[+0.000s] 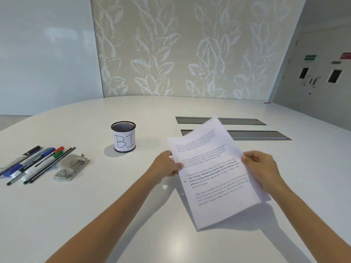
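Left hand [167, 165] and right hand [261, 167] pinch opposite edges of a thin printed sheet [214, 179]. It hangs (flat, rectangular) right of the mesh cup [123, 137].

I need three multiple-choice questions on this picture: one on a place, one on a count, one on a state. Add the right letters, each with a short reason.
1. Where does the black mesh pen cup with the white label stand, seen from the white printed paper?
A) to its left
B) to its right
C) under it

2. How many grey rectangular slots lie in the white table?
A) one
B) two
C) four

3. In what state is the paper?
A) flat on the table, untouched
B) crumpled in the cup
C) held by both hands

Answers:
1 A, the cup stands left of the paper, beyond the left hand.
2 B, two slots show, one behind the other.
3 C, the left hand and right hand pinch its side edges.
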Tool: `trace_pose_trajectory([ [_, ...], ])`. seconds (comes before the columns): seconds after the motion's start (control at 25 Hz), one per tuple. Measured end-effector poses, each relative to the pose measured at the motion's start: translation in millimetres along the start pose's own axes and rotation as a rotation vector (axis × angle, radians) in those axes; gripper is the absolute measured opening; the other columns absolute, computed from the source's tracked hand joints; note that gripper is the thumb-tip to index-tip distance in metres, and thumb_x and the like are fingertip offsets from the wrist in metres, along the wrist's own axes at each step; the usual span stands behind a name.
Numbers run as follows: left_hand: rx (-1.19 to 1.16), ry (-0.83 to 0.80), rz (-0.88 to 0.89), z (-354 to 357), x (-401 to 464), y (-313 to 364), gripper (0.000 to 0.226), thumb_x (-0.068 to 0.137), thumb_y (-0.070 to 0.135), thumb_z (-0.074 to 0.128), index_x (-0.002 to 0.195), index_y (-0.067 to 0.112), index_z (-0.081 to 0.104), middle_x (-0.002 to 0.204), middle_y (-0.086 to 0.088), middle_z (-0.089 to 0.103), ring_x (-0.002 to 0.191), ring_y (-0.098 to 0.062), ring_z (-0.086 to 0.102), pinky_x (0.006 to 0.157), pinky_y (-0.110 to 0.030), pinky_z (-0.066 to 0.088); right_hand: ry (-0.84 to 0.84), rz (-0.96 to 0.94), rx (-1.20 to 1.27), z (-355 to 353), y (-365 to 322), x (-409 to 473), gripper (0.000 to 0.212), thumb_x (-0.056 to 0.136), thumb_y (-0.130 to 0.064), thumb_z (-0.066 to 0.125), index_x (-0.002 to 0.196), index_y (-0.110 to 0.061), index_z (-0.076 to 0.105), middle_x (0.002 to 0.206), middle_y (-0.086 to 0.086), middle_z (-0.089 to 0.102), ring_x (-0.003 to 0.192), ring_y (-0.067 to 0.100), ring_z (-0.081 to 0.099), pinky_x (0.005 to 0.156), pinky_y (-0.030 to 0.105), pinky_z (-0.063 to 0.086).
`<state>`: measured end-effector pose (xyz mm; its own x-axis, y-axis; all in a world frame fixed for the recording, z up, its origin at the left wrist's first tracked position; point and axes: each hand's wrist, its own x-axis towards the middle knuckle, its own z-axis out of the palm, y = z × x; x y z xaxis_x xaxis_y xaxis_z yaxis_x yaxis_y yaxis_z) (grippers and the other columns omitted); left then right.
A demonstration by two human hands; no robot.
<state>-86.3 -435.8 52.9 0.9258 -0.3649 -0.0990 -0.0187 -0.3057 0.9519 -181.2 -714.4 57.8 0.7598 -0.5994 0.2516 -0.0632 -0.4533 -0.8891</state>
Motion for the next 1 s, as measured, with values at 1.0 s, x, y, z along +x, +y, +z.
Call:
trace_pose_trajectory([
  [1.0,0.829,0.177,0.380,58.6,105.8,-33.4,0.023,0.091,0.038,0.042,0.098,0.026,0.061,0.106,0.015,0.061,0.110,-0.013,0.053,0.078,-0.036,0.023,0.037,0.202,-0.357,13.1,68.2,68.8,0.014,0.080,-0.019,0.070,0.093,-0.018,0.075,0.097,0.003,0.073,0.089,0.025,0.062,0.078,0.030,0.046],
])
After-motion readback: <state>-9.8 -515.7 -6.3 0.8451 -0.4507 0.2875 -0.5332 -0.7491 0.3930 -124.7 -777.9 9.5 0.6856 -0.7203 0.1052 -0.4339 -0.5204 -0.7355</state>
